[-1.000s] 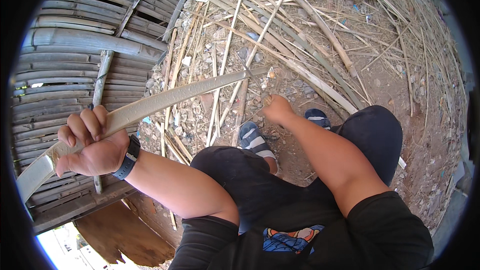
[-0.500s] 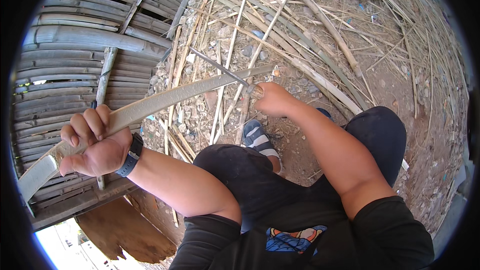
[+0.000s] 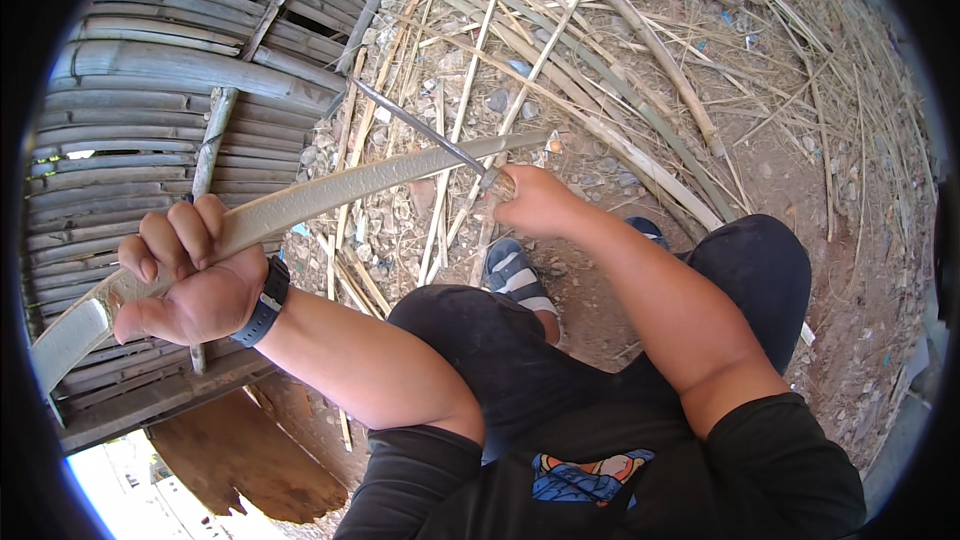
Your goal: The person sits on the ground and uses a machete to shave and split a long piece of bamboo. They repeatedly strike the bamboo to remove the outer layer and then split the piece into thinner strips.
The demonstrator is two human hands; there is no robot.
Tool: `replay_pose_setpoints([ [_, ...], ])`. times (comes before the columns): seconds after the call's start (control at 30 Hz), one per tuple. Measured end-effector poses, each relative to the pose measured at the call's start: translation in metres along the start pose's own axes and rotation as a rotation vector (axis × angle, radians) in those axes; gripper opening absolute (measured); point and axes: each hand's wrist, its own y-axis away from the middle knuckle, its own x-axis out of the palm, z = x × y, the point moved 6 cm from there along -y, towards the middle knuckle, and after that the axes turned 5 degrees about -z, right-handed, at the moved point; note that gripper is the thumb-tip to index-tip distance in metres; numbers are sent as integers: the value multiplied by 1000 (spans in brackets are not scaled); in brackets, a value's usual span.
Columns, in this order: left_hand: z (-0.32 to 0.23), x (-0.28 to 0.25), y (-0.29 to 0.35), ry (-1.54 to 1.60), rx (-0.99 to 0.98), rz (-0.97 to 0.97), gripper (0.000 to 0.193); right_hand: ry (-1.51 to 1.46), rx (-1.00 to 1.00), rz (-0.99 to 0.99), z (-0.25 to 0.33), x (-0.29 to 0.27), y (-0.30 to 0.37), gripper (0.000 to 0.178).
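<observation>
Many split bamboo slats [image 3: 170, 100] form a wall or platform along the left, and loose canes and dry stalks [image 3: 620, 70] lie scattered over the bare dirt ground [image 3: 860, 270] ahead. Across the middle runs a long pale bamboo strip [image 3: 370, 180], slanting from the lower left up toward the centre. The left hand [image 3: 195, 280] is clenched around the strip near its lower end, fingers wrapped over the top, with a black wristwatch [image 3: 265, 302] on the wrist. The right hand [image 3: 535, 202] is closed on the handle of a knife, whose thin dark blade [image 3: 415, 125] points up and left and meets the strip's upper end. Below the right hand a foot in a grey striped sandal [image 3: 515, 275] rests on the ground.
</observation>
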Motion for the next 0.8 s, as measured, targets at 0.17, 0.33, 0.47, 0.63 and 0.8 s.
replay_pose_setpoints([
  [0.17, 0, 0, 1, 22, -11, 4, 60, 2, -92, -55, -2, 5, -4, 42],
  [0.33, 2, 1, 2, 31, -12, 9, 59, -1, -90, -49, 6, 2, 1, 49],
  [0.47, -1, 5, 2, 39, -12, 18, 58, -13, -172, -8, 28, 0, 9, 56],
  [0.63, 4, 11, 1, 106, -53, 74, 58, 15, -246, -61, 20, 2, 6, 62],
  [0.8, 4, 9, 2, 104, -52, 84, 56, -13, -42, 53, 23, -5, 14, 62],
])
